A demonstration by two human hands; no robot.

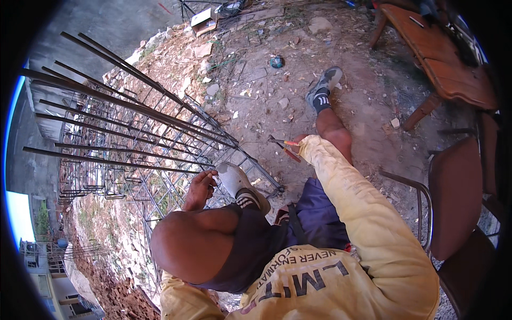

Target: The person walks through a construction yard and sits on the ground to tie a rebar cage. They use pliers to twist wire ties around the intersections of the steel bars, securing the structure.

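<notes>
Rebar cage, a long frame of dark steel rods and wire loops, lies on the dirt ground and stretches from the middle of the picture out toward 9 and 10 o'clock. The left hand rests on the near end of the cage, just left of the middle. Its fingers are bent and touch the rods; I cannot tell if they grip one.

The right hand is at about 1 o'clock from the middle, at the end of a yellow sleeve. Its fingers are closed around a pair of pliers with red and orange handles. The tips of the pliers point to 9 o'clock, toward the end of the cage, but stay a little apart from it.

A grey shoe with a striped black sock is pressed against the cage, just right of the left hand. The other shoe sits on the dirt toward 12 o'clock, well apart from the cage.

A wooden bench stands at 2 o'clock. A brown chair with a metal frame stands at 3 to 4 o'clock. Small stones and scraps lie all over the ground.
</notes>
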